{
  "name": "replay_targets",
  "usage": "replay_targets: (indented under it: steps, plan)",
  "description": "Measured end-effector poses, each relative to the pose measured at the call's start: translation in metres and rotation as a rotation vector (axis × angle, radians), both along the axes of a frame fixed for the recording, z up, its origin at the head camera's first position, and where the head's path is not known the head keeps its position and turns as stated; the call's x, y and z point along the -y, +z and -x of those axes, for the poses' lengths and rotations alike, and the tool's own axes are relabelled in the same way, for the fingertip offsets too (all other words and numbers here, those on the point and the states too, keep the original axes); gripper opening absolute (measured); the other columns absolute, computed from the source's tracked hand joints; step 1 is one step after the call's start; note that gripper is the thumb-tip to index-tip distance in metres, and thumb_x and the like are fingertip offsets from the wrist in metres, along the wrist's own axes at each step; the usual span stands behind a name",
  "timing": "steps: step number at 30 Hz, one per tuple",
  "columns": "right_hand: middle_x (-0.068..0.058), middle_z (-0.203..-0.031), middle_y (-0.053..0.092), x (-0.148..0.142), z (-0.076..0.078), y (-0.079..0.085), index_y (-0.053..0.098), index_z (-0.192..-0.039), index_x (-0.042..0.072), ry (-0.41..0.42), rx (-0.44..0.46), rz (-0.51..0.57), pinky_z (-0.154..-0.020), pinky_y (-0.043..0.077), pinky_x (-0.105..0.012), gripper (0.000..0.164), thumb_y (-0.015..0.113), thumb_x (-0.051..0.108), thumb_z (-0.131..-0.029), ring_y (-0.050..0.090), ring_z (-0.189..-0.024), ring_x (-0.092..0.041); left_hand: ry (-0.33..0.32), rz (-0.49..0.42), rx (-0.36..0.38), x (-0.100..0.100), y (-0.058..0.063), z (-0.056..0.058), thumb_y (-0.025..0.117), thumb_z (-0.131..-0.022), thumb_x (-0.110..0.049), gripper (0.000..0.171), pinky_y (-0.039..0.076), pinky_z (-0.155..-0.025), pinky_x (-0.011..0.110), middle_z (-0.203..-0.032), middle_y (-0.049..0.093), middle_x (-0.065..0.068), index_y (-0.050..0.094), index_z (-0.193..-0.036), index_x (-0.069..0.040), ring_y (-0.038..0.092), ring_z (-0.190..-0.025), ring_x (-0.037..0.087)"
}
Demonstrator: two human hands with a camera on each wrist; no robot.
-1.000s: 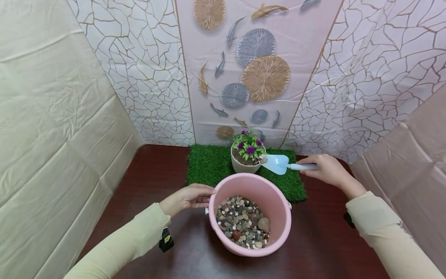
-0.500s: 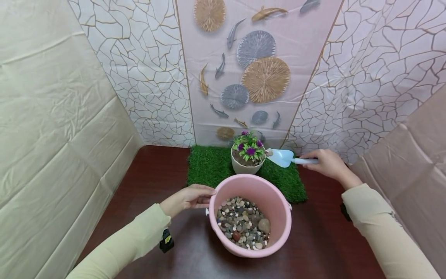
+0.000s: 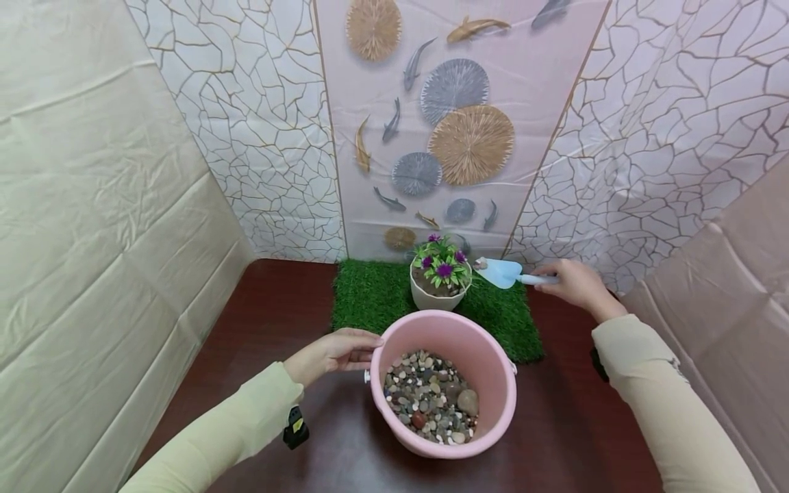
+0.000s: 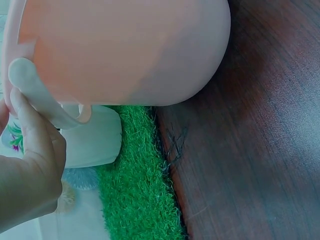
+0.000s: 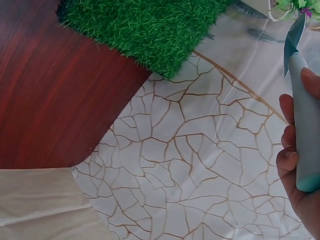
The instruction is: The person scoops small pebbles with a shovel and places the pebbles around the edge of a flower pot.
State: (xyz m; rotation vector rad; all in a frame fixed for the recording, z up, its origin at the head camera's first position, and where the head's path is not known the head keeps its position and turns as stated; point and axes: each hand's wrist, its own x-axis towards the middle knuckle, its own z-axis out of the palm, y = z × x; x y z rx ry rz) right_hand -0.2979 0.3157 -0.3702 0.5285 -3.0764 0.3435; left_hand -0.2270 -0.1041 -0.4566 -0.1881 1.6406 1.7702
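Observation:
My right hand (image 3: 573,282) grips the pale handle of a light-blue hand trowel (image 3: 502,273), held level at the right of the potted plant. A few pebbles (image 3: 481,264) lie on the trowel's tip, beside the rim of the white flowerpot (image 3: 434,299). Purple flowers, green leaves, brown soil and a few stones show in that pot. At the left rim of a pink bucket (image 3: 502,404), my left hand (image 3: 340,350) pinches the edge near the white handle mount (image 4: 42,95). Many mixed pebbles (image 3: 425,397) cover the bucket's bottom.
The flowerpot stands on a green artificial-grass mat (image 3: 364,298) at the back of a dark wooden table (image 3: 271,308). Patterned cloth (image 3: 277,137) hangs right behind it. Beige cloth walls (image 3: 92,226) close in both sides.
My right hand and the trowel have moved a little back, away from me, and the trowel's tip has shifted right from over the pot's rim. My left hand stays on the bucket.

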Motion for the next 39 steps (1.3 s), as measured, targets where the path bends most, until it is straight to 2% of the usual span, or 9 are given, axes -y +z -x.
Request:
replay_targets:
  steps: [6, 11, 16, 18, 23, 30, 39]
  plan:
    - [-0.020, -0.092, 0.070, 0.004, 0.007, -0.005, 0.070, -0.106, 0.001, -0.006, -0.011, -0.014, -0.050, 0.033, -0.026, 0.026, 0.069, 0.015, -0.085, 0.046, -0.056, -0.016, 0.002, 0.003, 0.005, 0.000, 0.000, 0.000, 0.060, -0.092, -0.014, 0.040, 0.060, -0.069, 0.020, -0.074, 0.069, -0.003, 0.054, -0.127, 0.003, 0.067, -0.067, 0.006]
    - [-0.021, -0.093, 0.069, 0.008, 0.011, -0.008, 0.070, -0.107, 0.000, -0.016, 0.014, -0.017, -0.050, 0.033, -0.027, 0.027, 0.068, 0.015, -0.085, 0.046, -0.055, -0.017, -0.006, 0.001, 0.014, 0.000, 0.001, -0.001, 0.059, -0.092, -0.013, 0.040, 0.060, -0.067, 0.019, -0.074, 0.069, -0.004, 0.053, -0.128, 0.003, 0.066, -0.066, 0.005]
    - [-0.022, -0.094, 0.069, 0.013, 0.014, -0.009, 0.070, -0.107, 0.000, -0.001, -0.017, -0.051, -0.052, 0.045, -0.036, 0.026, 0.068, 0.015, -0.085, 0.058, -0.064, -0.025, -0.004, -0.011, 0.011, 0.000, 0.000, -0.001, 0.059, -0.092, -0.013, 0.040, 0.060, -0.068, 0.019, -0.075, 0.069, -0.003, 0.053, -0.128, 0.004, 0.066, -0.067, 0.006]
    - [-0.022, -0.099, 0.069, 0.015, 0.015, -0.009, 0.070, -0.106, 0.000, 0.006, -0.037, -0.067, -0.059, 0.052, -0.043, 0.025, 0.068, 0.014, -0.085, 0.063, -0.073, -0.030, -0.003, -0.012, 0.007, 0.000, 0.000, -0.001, 0.059, -0.092, -0.013, 0.039, 0.060, -0.069, 0.019, -0.075, 0.069, -0.003, 0.053, -0.127, 0.004, 0.066, -0.067, 0.006]
    - [-0.022, -0.100, 0.069, 0.021, 0.015, -0.008, 0.071, -0.104, 0.001, 0.013, -0.067, -0.113, -0.066, 0.055, -0.050, 0.024, 0.070, 0.013, -0.084, 0.064, -0.080, -0.035, 0.002, -0.013, 0.008, 0.000, -0.001, -0.001, 0.059, -0.092, -0.013, 0.038, 0.060, -0.068, 0.019, -0.074, 0.069, -0.004, 0.054, -0.126, 0.004, 0.066, -0.066, 0.005]
    - [-0.022, -0.097, 0.069, 0.027, 0.016, -0.006, 0.071, -0.104, 0.001, 0.021, -0.088, -0.139, -0.064, 0.055, -0.049, 0.024, 0.071, 0.010, -0.082, 0.065, -0.076, -0.034, 0.006, -0.015, 0.003, -0.002, -0.002, -0.001, 0.058, -0.092, -0.012, 0.034, 0.059, -0.065, 0.018, -0.070, 0.068, -0.005, 0.056, -0.123, 0.003, 0.065, -0.062, 0.003]
    - [-0.020, -0.093, 0.070, 0.037, 0.014, -0.002, 0.072, -0.102, 0.002, 0.039, -0.164, -0.211, -0.062, 0.057, -0.048, 0.022, 0.071, 0.008, -0.081, 0.065, -0.075, -0.033, 0.005, -0.005, -0.001, -0.001, -0.003, 0.001, 0.058, -0.092, -0.012, 0.037, 0.060, -0.066, 0.018, -0.071, 0.068, -0.005, 0.054, -0.126, 0.003, 0.065, -0.063, 0.004]
